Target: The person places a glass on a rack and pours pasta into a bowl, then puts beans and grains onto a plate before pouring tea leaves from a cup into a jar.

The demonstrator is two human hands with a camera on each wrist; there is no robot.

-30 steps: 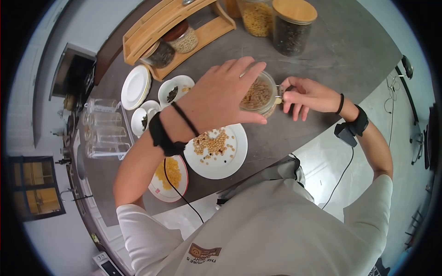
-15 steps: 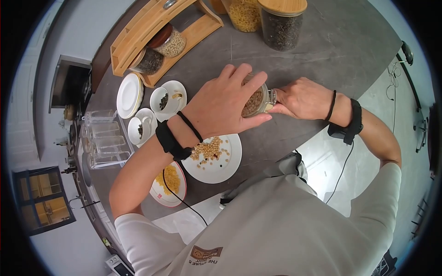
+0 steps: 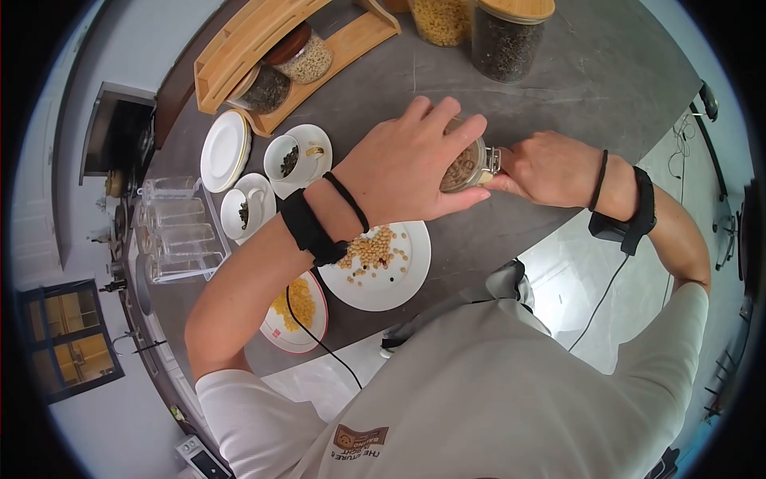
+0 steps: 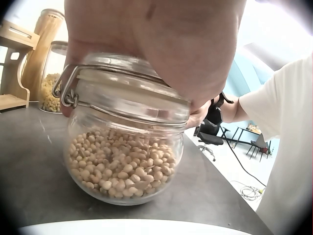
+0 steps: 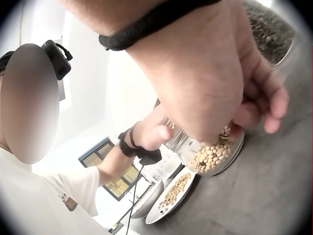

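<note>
A glass clip-top jar of pale beans stands upright on the grey table, its lid down in the left wrist view. Spread over that lid, the left hand grips the jar with thumb and fingers on either side. At the jar's right side, the right hand has curled fingers at the wire clasp; its exact fingertip contact is partly hidden. Near the jar lies a white plate bearing loose beans and a few dark bits.
A plate of yellow pieces, cups with dark leaves, stacked white plates and glass mugs are at the left. A wooden rack with jars stands behind, beside tall jars. A cable hangs from the left wrist.
The right hand has turned over, from fingers hanging loosely beside the clasp to curled against it. The left hand stays on the jar; the head view has shifted slightly.
</note>
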